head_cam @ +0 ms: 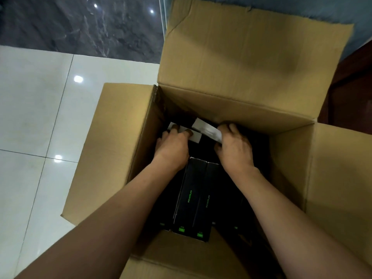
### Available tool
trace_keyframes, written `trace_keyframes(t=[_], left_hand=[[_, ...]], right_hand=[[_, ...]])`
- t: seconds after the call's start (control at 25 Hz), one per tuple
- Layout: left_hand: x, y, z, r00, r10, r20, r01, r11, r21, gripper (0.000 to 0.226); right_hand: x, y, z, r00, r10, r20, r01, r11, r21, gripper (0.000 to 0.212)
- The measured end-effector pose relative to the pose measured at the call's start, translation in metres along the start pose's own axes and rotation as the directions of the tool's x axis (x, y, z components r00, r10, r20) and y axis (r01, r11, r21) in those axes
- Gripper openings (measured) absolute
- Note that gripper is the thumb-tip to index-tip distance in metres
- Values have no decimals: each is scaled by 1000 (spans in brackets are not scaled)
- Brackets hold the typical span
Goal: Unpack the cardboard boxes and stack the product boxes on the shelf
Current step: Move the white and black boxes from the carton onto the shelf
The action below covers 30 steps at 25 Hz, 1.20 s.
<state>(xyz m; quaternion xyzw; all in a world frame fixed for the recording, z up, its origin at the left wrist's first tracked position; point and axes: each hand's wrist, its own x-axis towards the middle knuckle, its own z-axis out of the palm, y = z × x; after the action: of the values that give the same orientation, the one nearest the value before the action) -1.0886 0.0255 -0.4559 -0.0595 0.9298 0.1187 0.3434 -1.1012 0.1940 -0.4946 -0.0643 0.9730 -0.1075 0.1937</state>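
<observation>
An open brown cardboard box (231, 109) stands on the floor with its four flaps spread out. Inside are several black product boxes with green lettering (193, 198), standing side by side. Both my arms reach down into it. My left hand (173, 146) grips the far end of one product box, fingers curled over its white end label (193, 135). My right hand (235, 146) grips the far end of a neighbouring product box, fingers over its white label (205, 127). The lower parts of those two boxes are hidden by my hands and in shadow.
White glossy floor tiles (40, 117) lie to the left, and a dark marble strip (80, 23) runs at the top left. A dark reddish-brown wooden surface (350, 89) sits at the right behind the box flap.
</observation>
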Motion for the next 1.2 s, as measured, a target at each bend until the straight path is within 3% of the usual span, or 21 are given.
trace_keyframes(t=[0.2,0.64,0.88,1.2], left_hand=[[8,7,3,991,-57,-123,42,991,-124,62],[13,22,13,932,-217,-290,196,975,-101,45],[8,18,15,941,-115,-318,128,992,18,54],[-39,23,10,906,-67,-419,23,994,-109,42]], right_hand=[[-20,12,-3,987,159,-11,-156,977,144,48],[-37,15,-2,971,227,-75,-193,930,313,45],[-46,17,-12,963,235,-134,-169,910,378,43],[-77,15,-34,939,247,-238,-98,858,504,38]])
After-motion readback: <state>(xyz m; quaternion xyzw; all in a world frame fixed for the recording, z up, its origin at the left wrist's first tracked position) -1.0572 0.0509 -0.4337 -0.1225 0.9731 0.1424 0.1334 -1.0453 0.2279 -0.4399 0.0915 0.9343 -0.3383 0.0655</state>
